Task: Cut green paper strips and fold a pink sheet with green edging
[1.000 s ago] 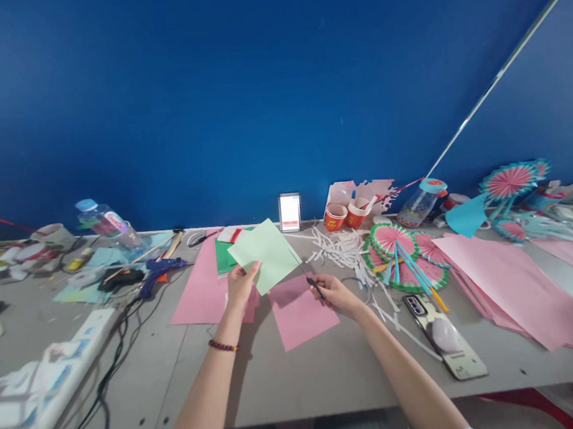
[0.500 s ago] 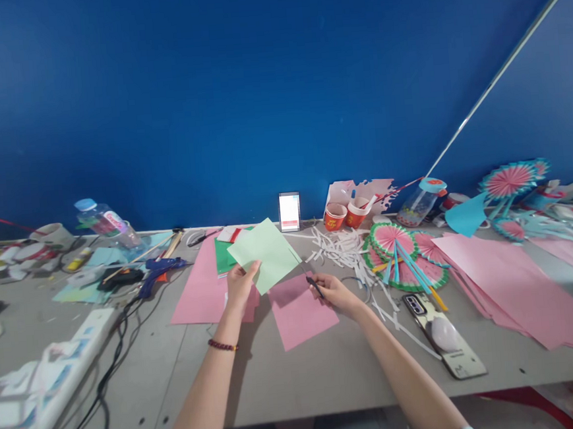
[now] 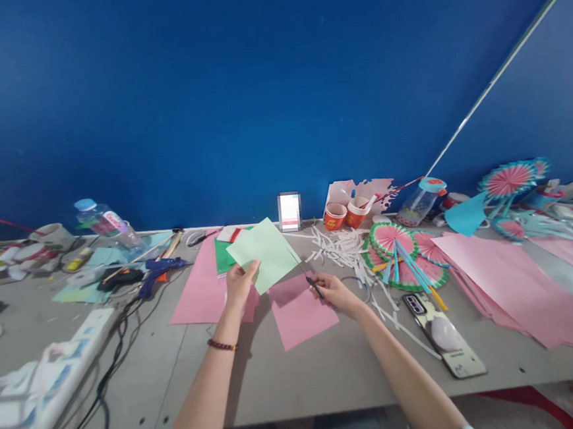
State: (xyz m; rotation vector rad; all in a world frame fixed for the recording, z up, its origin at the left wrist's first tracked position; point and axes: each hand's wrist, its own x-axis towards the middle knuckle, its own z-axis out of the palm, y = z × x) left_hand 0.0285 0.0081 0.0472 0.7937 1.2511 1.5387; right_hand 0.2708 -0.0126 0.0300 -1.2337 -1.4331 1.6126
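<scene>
A light green sheet of paper (image 3: 269, 252) is pinched by its lower left edge in my left hand (image 3: 241, 285), held up off the table. My right hand (image 3: 335, 293) is closed around dark-handled scissors (image 3: 315, 287). Their blades reach the right corner of the green sheet, where a narrow strip lies along a cut edge. Below both hands a pink paper square (image 3: 304, 315) lies flat on the table. Behind my left hand are a larger pink sheet (image 3: 194, 298) and a green piece (image 3: 224, 259).
White paper strips (image 3: 341, 246) lie beyond my right hand, beside watermelon-patterned paper fans (image 3: 395, 242) and a phone (image 3: 464, 356). Red paper cups (image 3: 336, 218) stand at the back. Pink sheets (image 3: 520, 282) lie right; a glue gun (image 3: 159, 271) and power strip (image 3: 75, 363) left.
Almost nothing differs. The green sheet and my left hand have shifted very slightly left; the scissors stay at the sheet's right corner.
</scene>
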